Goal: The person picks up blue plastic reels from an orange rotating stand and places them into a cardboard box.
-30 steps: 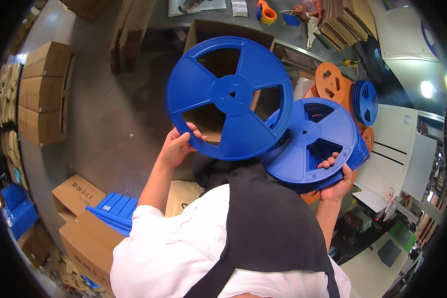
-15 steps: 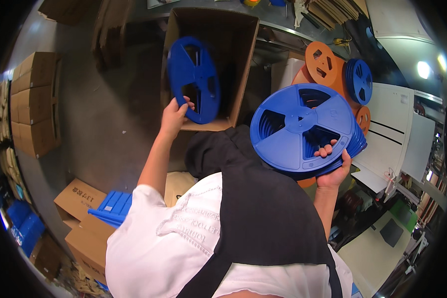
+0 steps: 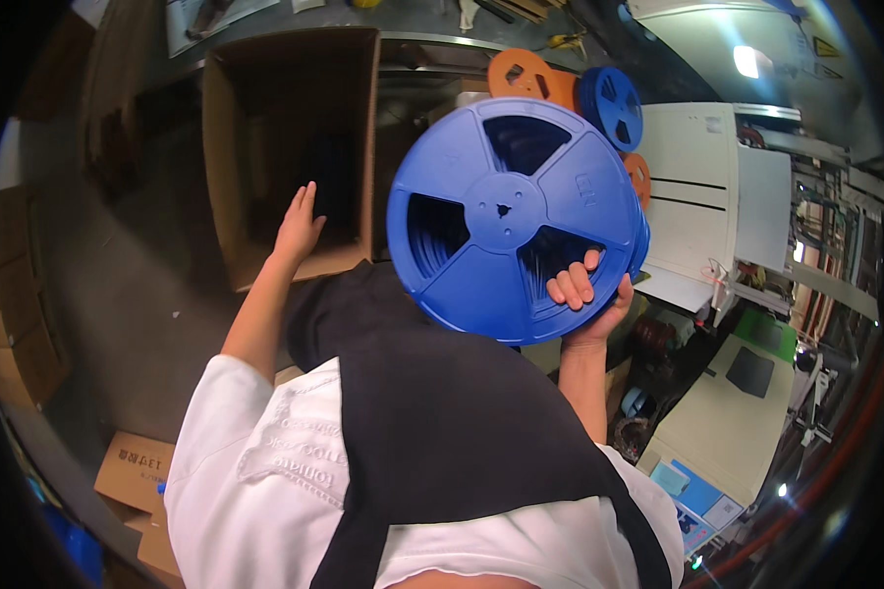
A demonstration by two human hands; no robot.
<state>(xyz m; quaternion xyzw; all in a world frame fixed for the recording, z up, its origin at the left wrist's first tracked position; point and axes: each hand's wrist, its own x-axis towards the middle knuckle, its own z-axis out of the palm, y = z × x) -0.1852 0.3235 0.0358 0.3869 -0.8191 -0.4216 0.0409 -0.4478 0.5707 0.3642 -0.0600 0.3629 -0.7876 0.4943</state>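
Right of the open cardboard box [image 3: 369,157], your right hand [image 3: 596,302] has its fingers clamped on the rim of the blue reel stack [image 3: 483,191]. Your left hand [image 3: 300,231] hangs over the box, fingers outstretched. Farther off, an orange reel [image 3: 526,79] shows right of the box; the counter [image 3: 398,20] lies behind the box.

A: Which section of the right hand [image 3: 607,316] is obscured?
B: Part of the palm, behind the stack of blue reels [image 3: 486,196]. Reel count cannot be read; the uppermost covers the others.
A: Interior of the carton [image 3: 367,167]?
B: Too dark to verify contents.
A: Lower orange reel [image 3: 639,175]?
B: Partly covered by the stack.
A: Upper edge?
B: Cuts off a yellow item [image 3: 366,3]; type indeterminate.
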